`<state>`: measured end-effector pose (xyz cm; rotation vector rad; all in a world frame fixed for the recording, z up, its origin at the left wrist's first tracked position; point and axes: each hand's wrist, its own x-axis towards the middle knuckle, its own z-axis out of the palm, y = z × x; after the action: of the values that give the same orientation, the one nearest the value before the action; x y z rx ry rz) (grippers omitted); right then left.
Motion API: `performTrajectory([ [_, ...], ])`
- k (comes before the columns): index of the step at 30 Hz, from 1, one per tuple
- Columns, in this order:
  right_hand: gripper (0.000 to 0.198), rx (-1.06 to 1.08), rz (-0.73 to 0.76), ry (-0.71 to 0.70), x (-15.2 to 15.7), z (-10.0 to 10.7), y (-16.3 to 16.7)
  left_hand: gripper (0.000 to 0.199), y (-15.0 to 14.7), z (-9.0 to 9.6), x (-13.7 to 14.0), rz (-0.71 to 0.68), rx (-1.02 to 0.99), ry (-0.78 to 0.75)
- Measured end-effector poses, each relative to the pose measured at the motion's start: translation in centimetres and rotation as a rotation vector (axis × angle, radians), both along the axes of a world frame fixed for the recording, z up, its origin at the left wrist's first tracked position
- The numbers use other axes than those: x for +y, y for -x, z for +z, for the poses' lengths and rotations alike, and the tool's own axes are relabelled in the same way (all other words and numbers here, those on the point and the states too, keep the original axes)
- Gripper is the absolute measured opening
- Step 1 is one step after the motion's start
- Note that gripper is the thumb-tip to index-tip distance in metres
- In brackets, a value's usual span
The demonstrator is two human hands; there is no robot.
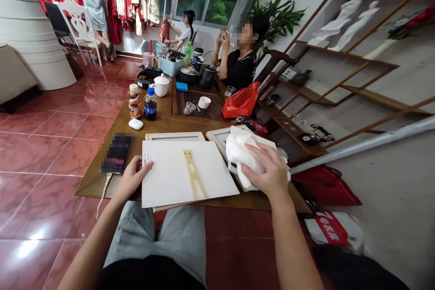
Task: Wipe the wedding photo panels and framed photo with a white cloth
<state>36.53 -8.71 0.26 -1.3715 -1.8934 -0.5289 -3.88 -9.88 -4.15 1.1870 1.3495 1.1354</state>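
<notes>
A flat white board (166,181) lies at the table's front edge, with a barcode label at its left side. My left hand (135,173) holds that side, thumb on top and the other fingers at the edge. On the board rests a pale yellow, flat piece (191,174) with two long legs and a small animal-like head. My right hand (268,165) grips a crumpled white wad (239,147), cloth or tissue, above framed panels (217,135) at the right. Another framed panel (175,136) shows behind the board.
Left on the wooden table (93,181) are a cabled phone (118,154), a white case (136,123) and two bottles (150,104). Farther back stand a lidded white cup (161,85) and a red bag (241,102). A person in black (241,65) sits across; shelves (326,95) stand right.
</notes>
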Motion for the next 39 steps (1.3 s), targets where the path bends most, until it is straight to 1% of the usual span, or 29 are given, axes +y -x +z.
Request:
performTrajectory([
  [3,0.044,-0.045,0.005,-0.012,-0.3,0.0,0.4,0.051,-0.1,-0.4,-0.1,0.005,-0.034,-0.013],
  [6,0.043,-0.074,-0.031,-0.003,-0.4,-0.2,0.3,0.051,-0.2,-0.5,-0.3,0.000,-0.075,-0.027],
  [8,0.043,-0.091,-0.078,0.004,-0.2,-0.4,-0.1,0.050,-0.2,-0.3,-0.4,0.008,-0.070,-0.046],
  [11,0.045,-0.119,-0.150,0.030,0.1,-0.9,-0.8,0.050,-0.3,0.6,-0.9,0.021,-0.048,-0.067],
  [13,0.046,-0.133,-0.195,0.070,0.3,-1.3,-1.2,0.051,-0.3,1.4,-1.3,0.018,-0.067,-0.053],
  [16,0.048,-0.135,-0.245,0.159,0.8,-2.0,-1.5,0.054,-0.4,2.5,-1.9,-0.011,-0.140,0.019],
  [20,0.052,-0.084,-0.241,0.310,1.6,-2.8,-1.7,0.055,-0.9,3.1,-2.5,-0.036,-0.202,0.067],
  [22,0.055,-0.044,-0.235,0.358,1.5,-2.4,-1.7,0.055,-1.1,3.2,-2.8,-0.040,-0.231,0.075],
  [24,0.058,0.016,-0.216,0.343,0.4,-1.3,-1.2,0.054,-1.2,3.2,-3.0,-0.030,-0.259,0.085],
  [25,0.060,0.048,-0.196,0.317,-0.6,-0.4,-0.6,0.054,-1.2,3.2,-3.2,-0.019,-0.270,0.090],
  [27,0.062,0.096,-0.077,0.226,-3.5,1.4,1.3,0.053,-1.2,3.3,-3.6,0.005,-0.292,0.097],
  [29,0.071,0.037,0.072,0.187,-7.0,2.8,4.1,0.051,-1.2,3.4,-4.0,0.025,-0.317,0.089],
  [30,0.081,-0.023,0.151,0.178,-8.7,3.1,5.8,0.050,-1.3,3.4,-4.2,0.033,-0.330,0.081],
  [31,0.089,-0.097,0.185,0.182,-10.2,3.2,7.5,0.049,-1.4,3.5,-4.4,0.040,-0.346,0.070],
  [32,0.089,-0.172,0.198,0.180,-11.5,2.9,9.1,0.049,-1.5,3.6,-4.6,0.044,-0.361,0.061],
  [34,0.077,-0.237,0.200,0.150,-13.0,1.8,11.8,0.049,-1.8,3.8,-4.9,0.053,-0.389,0.044],
  [35,0.072,-0.214,0.191,0.162,-13.4,1.1,12.9,0.049,-2.0,3.9,-5.1,0.056,-0.401,0.036],
  [37,0.062,-0.080,0.132,0.168,-13.4,-0.5,14.3,0.048,-2.3,4.2,-5.5,0.057,-0.415,0.022],
  [39,0.063,0.072,0.054,0.143,-13.1,-1.8,15.0,0.046,-2.7,4.6,-5.9,0.058,-0.420,-0.009],
])
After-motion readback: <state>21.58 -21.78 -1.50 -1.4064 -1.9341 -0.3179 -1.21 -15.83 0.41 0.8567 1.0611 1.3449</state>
